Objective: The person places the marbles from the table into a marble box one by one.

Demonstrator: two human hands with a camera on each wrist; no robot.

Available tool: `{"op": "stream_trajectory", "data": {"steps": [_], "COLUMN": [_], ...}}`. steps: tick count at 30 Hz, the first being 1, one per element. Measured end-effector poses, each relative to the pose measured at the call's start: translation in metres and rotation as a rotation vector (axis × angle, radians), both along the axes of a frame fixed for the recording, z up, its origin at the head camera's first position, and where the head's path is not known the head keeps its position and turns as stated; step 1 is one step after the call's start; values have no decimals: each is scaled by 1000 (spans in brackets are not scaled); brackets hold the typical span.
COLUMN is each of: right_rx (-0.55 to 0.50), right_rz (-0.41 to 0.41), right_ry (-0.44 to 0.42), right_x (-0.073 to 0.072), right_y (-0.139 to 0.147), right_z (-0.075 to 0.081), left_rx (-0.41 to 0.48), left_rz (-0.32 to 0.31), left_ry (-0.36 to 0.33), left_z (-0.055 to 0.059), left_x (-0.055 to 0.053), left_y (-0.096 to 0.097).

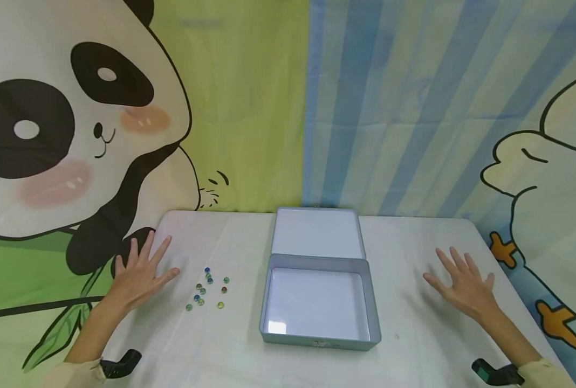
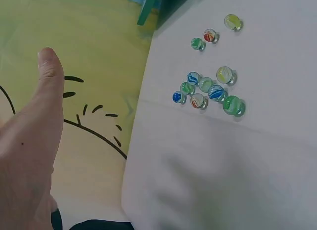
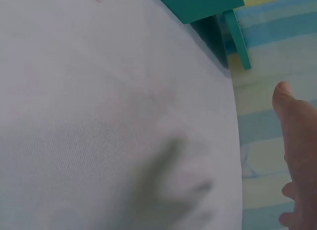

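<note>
Several glass marbles (image 1: 200,291) lie loosely grouped on the left half of the white table; in the left wrist view their green, blue, yellow and red swirls show, one being a green marble (image 2: 232,105). My left hand (image 1: 138,277) hovers with fingers spread to the left of the marbles, touching none. At the table's middle stands a green tin box (image 1: 320,344), its hinged lid folded back to the rear and its pale inside bare. Off to the right of the box, my right hand (image 1: 465,285) is held with fingers spread, holding nothing.
The white table (image 1: 404,323) meets a hanging cloth backdrop (image 1: 249,108) at its rear edge, printed with a panda and stripes. Dark wrist camera mounts (image 1: 121,364) sit at both sleeves. The box's green side (image 3: 208,4) shows in the right wrist view.
</note>
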State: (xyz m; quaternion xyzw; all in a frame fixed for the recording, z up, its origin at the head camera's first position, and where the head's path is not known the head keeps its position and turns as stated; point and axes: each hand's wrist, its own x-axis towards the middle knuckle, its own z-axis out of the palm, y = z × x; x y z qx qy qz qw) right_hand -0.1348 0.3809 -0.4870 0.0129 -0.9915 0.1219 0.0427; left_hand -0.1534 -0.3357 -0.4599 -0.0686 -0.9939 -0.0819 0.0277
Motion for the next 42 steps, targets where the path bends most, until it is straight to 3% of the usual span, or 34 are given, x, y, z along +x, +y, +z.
{"op": "stream_trajectory", "data": {"steps": [3, 7, 12, 16, 19, 22, 28, 33, 37, 42], "right_rx": [-81, -311, -654, -859, -986, -1088, -1094, -1099, -1082, -1053], "right_rz": [30, 87, 147, 128, 110, 81, 1, -10, -21, -30], "right_ry": [-23, -103, -304, -473, -541, -583, -565, -543, -520, -516], "right_x": [2, 8, 16, 21, 26, 29, 31, 32, 32, 29], "right_y": [-7, -28, -56, -76, -87, -97, -109, -114, -117, -119], "right_z": [1, 5, 6, 0, -4, -7, -11, -18, -23, -28], "left_rx": [117, 373, 569, 597, 597, 598, 603, 569, 520, 474], "left_rz": [-23, -75, -118, -144, -161, -138, -26, 55, 64, 62], "left_ry": [-64, -139, -195, -211, -204, -200, -167, -21, 77, 71], "left_z": [0, 3, 8, 9, 6, -2, -23, -45, -63, -74], "left_x": [0, 4, 14, 24, 30, 34, 49, 60, 63, 64], "left_y": [0, 1, 7, 13, 15, 16, 20, 28, 33, 36]}}
